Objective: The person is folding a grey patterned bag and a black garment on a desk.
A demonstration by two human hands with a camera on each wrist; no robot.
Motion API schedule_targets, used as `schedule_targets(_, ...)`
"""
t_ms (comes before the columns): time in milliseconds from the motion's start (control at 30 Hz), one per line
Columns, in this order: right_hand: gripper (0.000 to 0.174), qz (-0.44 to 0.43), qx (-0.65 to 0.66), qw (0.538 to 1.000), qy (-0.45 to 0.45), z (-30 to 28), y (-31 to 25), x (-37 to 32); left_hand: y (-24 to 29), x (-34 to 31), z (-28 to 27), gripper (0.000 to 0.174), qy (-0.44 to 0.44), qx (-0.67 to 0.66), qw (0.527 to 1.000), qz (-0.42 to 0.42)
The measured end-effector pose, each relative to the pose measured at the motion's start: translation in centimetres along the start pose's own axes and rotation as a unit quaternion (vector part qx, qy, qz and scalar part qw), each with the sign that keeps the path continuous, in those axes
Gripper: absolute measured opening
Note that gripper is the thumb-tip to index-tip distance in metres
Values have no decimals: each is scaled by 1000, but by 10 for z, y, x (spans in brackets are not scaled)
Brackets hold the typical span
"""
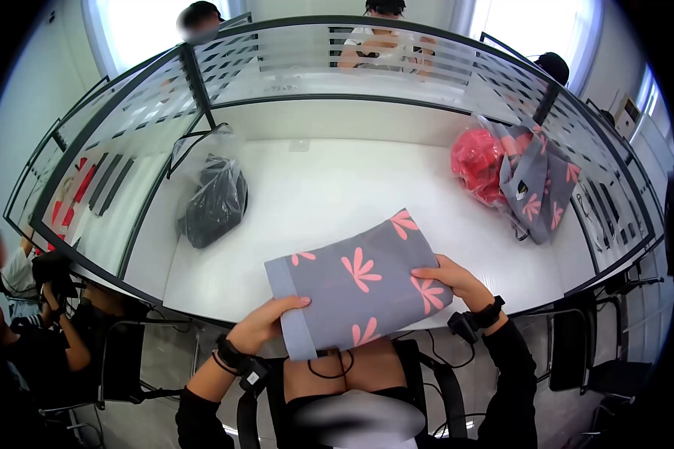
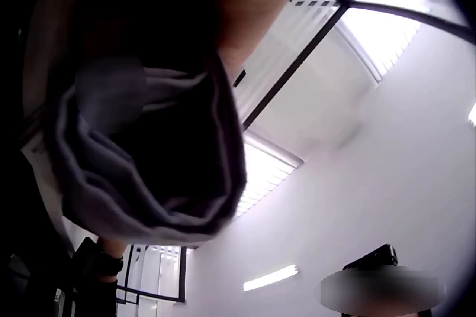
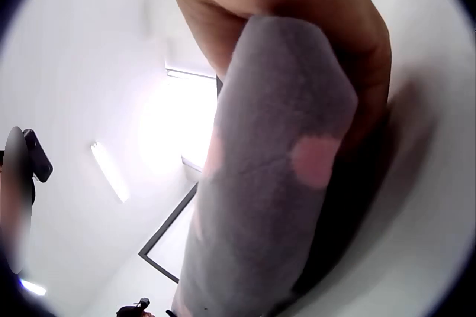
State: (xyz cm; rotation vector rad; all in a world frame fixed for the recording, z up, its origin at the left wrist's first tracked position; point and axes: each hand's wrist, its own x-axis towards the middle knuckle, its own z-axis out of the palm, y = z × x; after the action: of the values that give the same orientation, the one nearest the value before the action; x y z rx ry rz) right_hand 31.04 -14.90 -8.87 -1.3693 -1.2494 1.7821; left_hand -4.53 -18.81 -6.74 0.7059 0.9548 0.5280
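A folded bundle of grey fabric with a pink leaf print is held over the table's near edge and the lap. A plain, lighter band runs along its left end. My left hand grips that end, thumb on top and the other fingers hidden beneath. At the opposite end my right hand holds the fabric, its thumb lying over a pink leaf. In the left wrist view, the layered fabric end curves round a dark hollow. The right wrist view shows a smooth, rounded fold against the right hand.
On the white table, a clear plastic bag with a black item stands at left. At right lie a pink bundle in plastic and matching printed grey fabric. A low partition rings the table; people sit beyond it.
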Motion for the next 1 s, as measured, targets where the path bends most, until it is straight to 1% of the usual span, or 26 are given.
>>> schedule_targets(33,44,-1,-23,1000,-8,-2,0,-4,-24,1,-11,59,-26,133,972,193)
schedule_targets(67,41,13,-24,999,-17,-4,1,-7,-46,2,-23,59,-52,259,889,375)
schedule_targets(100,38,27,-25,999,-26,-7,2,-10,-32,-8,-7,58,-65,14,961,268)
schedule_targets(133,36,41,-29,998,-34,-10,1,-13,-15,-24,13,59,-74,-233,959,142)
schedule_targets(167,28,-1,-23,997,-76,-11,-3,-19,-13,-42,16,71,-73,-217,955,190)
schedule_targets(200,27,-7,-24,998,-63,-14,-4,-20,-1,-58,33,74,-99,-100,939,314)
schedule_targets(233,26,-14,-23,998,-51,-16,-5,-21,1,-73,37,70,-79,-30,922,378)
schedule_targets(300,23,-27,-19,998,-44,-21,-7,-21,-9,-106,35,62,22,105,865,491)
schedule_targets(333,22,-30,-25,999,-34,-24,-7,-20,-18,-123,29,59,96,171,815,546)
schedule_targets(367,22,-31,-31,999,-26,-26,-7,-17,-29,-138,21,55,202,233,731,609)
schedule_targets(400,21,-34,-36,999,-18,-27,-8,-13,-48,-160,5,52,336,293,614,652)
schedule_targets(433,21,-35,-42,998,-6,-27,-8,-9,-65,-182,-12,49,517,343,447,644)
schedule_targets(467,21,-35,-45,998,-11,-25,-8,-6,-76,-204,-32,47,647,330,292,622)
schedule_targets(500,21,-38,-50,998,-17,-24,-9,-2,-80,-228,-53,45,731,309,174,584)
schedule_targets(533,21,-41,-59,997,-20,-22,-14,2,-80,-251,-75,43,797,285,80,526)
schedule_targets(567,22,-46,-69,996,-21,-15,-18,2,-71,-273,-100,42,855,262,23,447)
schedule_targets(633,22,-52,-89,993,-56,-11,-17,7,-41,-299,-151,42,944,214,-15,251)
schedule_targets(700,22,-61,-110,988,-87,-5,-14,5,-11,-302,-200,39,916,286,-34,281)
schedule_targets(733,22,-63,-125,986,-96,-1,-13,4,6,-293,-225,38,882,349,-16,317)
schedule_targets(767,21,-53,-141,984,-94,4,-14,0,21,-272,-254,36,826,440,57,347)
schedule_targets(800,21,-56,-145,983,-100,4,-10,-2,33,-245,-291,35,746,552,190,321)
schedule_targets(833,21,-55,-146,982,-111,5,-2,-4,37,-215,-328,34,628,651,346,250)
schedule_targets(867,20,-64,-147,980,-121,6,3,0,29,-188,-361,33,497,721,456,160)
schedule_targets(933,19,-90,-142,980,-107,3,14,-2,7,-154,-383,31,439,715,499,217)
schedule_targets(967,19,-92,-141,979,-118,3,13,-8,11,-148,-362,25,485,626,540,285)
schedule_targets(1000,19,-87,-136,979,-124,2,14,-16,6,-138,-354,21,526,559,495,407)
